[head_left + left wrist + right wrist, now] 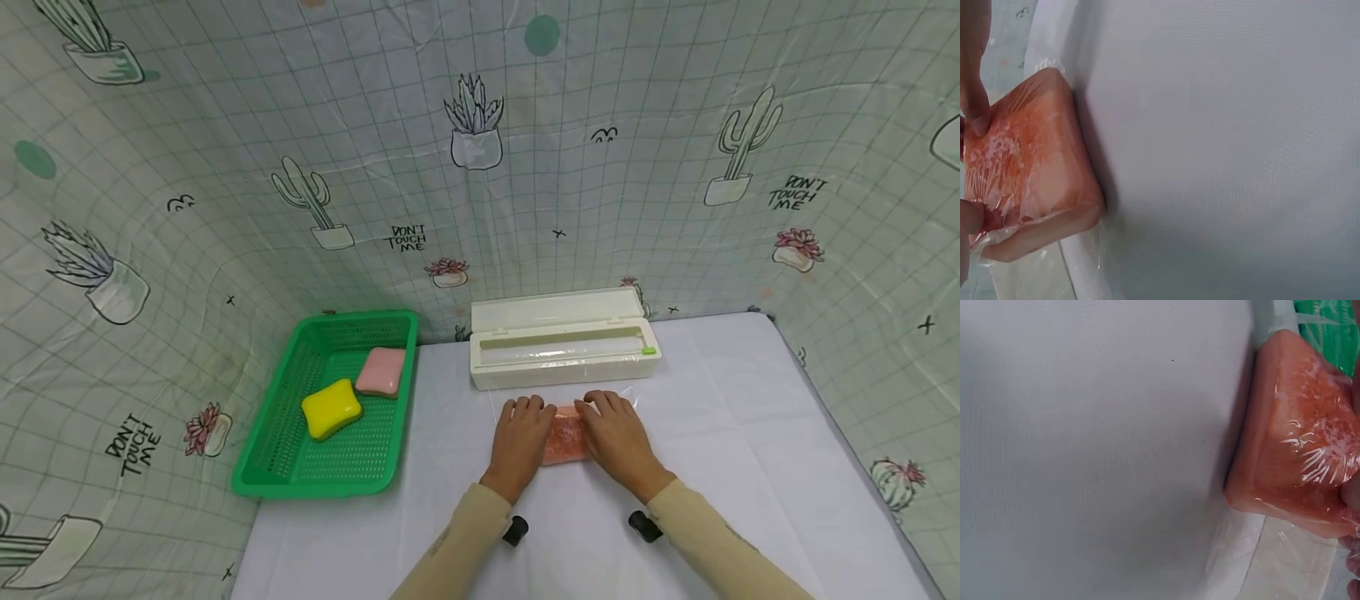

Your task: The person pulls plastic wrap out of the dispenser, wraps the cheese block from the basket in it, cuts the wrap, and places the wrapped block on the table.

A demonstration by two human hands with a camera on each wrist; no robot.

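Observation:
A salmon-orange block (566, 437) lies on the white table, covered by clear cling film with creases and shiny highlights. My left hand (522, 442) grips its left side, fingers curled toward the far edge. On the opposite side my right hand (619, 437) holds the block and film the same way. Both thumbs press on top of the orange block (1029, 156) in the left wrist view. In the right wrist view the film stretches tightly across the block (1297, 437). The fingertips at its far edge are partly hidden.
Just beyond the hands stands a white cling film dispenser (566, 371), its lid raised. To the left is a green basket (315, 487) holding a yellow block (332, 409) and a pink block (381, 372). A cactus-print curtain (525, 208) surrounds the table.

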